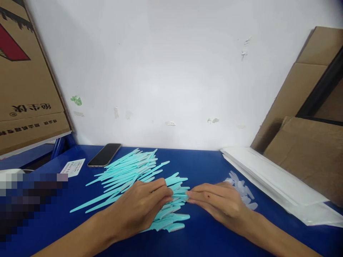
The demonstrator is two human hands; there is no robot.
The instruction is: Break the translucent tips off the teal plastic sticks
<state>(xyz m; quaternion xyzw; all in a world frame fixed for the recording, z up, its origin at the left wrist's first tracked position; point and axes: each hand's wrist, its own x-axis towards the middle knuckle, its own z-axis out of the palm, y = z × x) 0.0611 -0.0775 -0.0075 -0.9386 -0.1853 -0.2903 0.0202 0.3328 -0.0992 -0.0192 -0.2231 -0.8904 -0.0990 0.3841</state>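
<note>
My left hand [146,203] is closed around a turquoise eyebrow razor [180,195], whose end points to the right. At that end, the fingertips of my right hand [217,200] are pinched together; whether a small clear cap is between them is hidden. Beneath and around my left hand lie several more turquoise razors [174,217], their ends mostly toward the right. A larger spread of the same razors [128,167] covers the table behind my left hand. Just beyond my right hand is a small heap of translucent plastic caps [243,191].
A dark phone [104,156] and a white printed card [73,167] lie at the back left of the blue table [203,237]. White plastic sheets or bags [273,182] rest on the right. Cardboard boxes [29,78] flank both sides, against a white wall [171,71].
</note>
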